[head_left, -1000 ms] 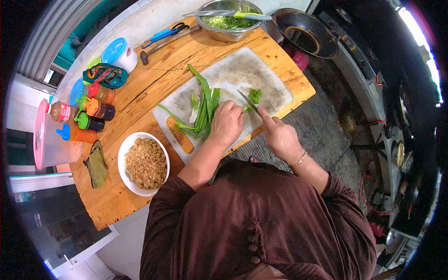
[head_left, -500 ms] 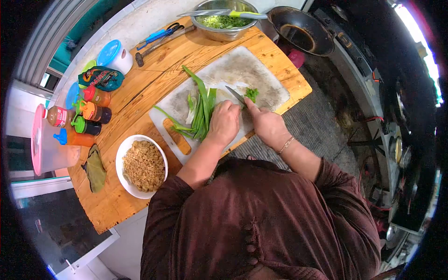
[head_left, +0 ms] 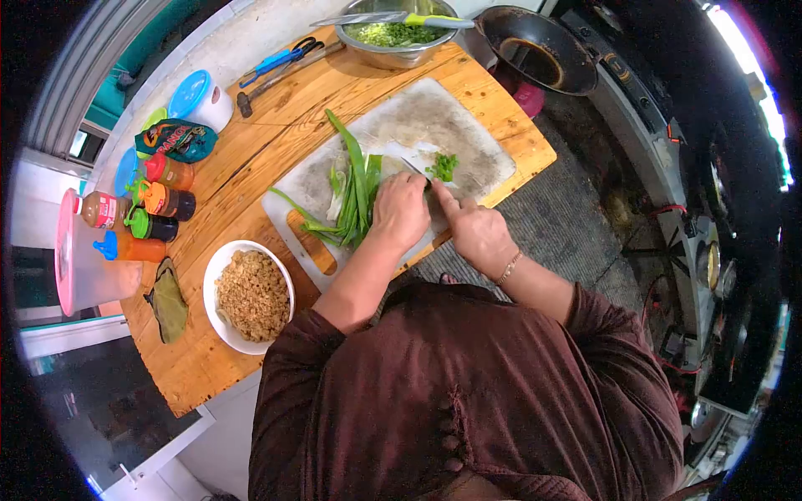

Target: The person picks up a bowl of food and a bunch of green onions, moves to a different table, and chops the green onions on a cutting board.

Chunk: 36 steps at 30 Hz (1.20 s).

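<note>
My right hand is closed round the handle of a knife, its blade pointing to the upper left over a white cutting board. Beside it, my left hand is closed over green onions, with the fingertips near the blade. Long green leaves spread out to the left of that hand across the board. A small heap of chopped green onion lies just beyond the knife. My fingers hide part of the blade and the stalk ends.
A steel bowl of chopped greens stands at the back with a green-handled knife across it. A white bowl of brown crumbly food sits at the left, near sauce bottles. Beyond the table's right end is a wok.
The knife has shifted slightly left and its blade now sits closer to my left fingers. My right hand has moved a little with it. The whole view has shifted slightly.
</note>
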Tool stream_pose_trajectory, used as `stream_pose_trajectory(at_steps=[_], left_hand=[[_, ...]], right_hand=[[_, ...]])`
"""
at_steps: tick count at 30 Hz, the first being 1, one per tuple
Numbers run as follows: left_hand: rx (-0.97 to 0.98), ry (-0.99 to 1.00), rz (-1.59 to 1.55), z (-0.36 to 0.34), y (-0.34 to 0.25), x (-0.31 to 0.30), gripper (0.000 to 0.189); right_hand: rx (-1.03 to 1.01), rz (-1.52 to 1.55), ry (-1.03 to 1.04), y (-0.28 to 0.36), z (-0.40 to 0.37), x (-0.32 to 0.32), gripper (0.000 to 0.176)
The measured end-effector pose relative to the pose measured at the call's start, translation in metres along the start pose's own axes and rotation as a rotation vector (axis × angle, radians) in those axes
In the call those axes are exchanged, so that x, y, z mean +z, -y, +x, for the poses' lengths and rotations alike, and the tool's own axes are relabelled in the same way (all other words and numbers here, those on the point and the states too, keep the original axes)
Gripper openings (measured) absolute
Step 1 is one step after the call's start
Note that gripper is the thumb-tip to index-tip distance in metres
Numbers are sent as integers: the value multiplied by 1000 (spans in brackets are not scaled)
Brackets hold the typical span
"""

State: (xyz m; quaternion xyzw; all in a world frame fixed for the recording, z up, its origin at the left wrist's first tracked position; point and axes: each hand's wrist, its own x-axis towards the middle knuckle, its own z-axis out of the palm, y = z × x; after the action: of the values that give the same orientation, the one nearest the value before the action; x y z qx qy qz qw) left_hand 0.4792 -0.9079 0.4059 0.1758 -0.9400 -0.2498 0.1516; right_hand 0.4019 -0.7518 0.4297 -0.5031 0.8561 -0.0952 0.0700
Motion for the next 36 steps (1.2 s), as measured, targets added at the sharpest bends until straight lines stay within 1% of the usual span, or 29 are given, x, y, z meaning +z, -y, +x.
stream_pose_trajectory(at_steps=[2,5,8,11,14,16,17,19,22,23,25,27,30,33,36], left_hand=[[11,-13,-32,1,2,1,14],[-1,-44,-75,1,7,2,10],[-21,-45,-51,2,6,3,8],[5,-67,-39,3,5,3,5],[29,-100,-22,0,7,6,4],[35,-105,-11,-3,5,6,5],[51,-149,-24,-6,5,8,5],[85,-245,-51,-11,4,12,4],[95,-230,-60,-11,11,12,3],[93,-257,-100,-11,13,12,2],[93,-309,-180,-8,15,13,3],[95,-275,-127,-8,14,11,2],[126,-266,-60,-8,15,13,1],[162,-267,2,-10,12,13,2],[205,-245,46,-11,7,6,3]], right_hand=[[-19,50,-11,-4,9,0,67],[5,86,-11,-11,6,-1,68],[27,46,63,2,-13,-19,68],[57,-13,117,4,-18,-11,68],[-1,0,-11,2,-9,7,70],[8,2,12,6,0,6,68],[12,2,21,7,5,4,68],[12,108,54,0,11,-1,66],[57,174,105,-9,10,-9,63],[79,183,128,-10,8,-10,62],[56,124,104,-5,-4,-10,63],[16,94,86,1,-17,-14,65],[54,15,84,4,-14,-2,67],[-17,-38,29,4,3,8,73],[28,102,79,6,16,-4,62]])
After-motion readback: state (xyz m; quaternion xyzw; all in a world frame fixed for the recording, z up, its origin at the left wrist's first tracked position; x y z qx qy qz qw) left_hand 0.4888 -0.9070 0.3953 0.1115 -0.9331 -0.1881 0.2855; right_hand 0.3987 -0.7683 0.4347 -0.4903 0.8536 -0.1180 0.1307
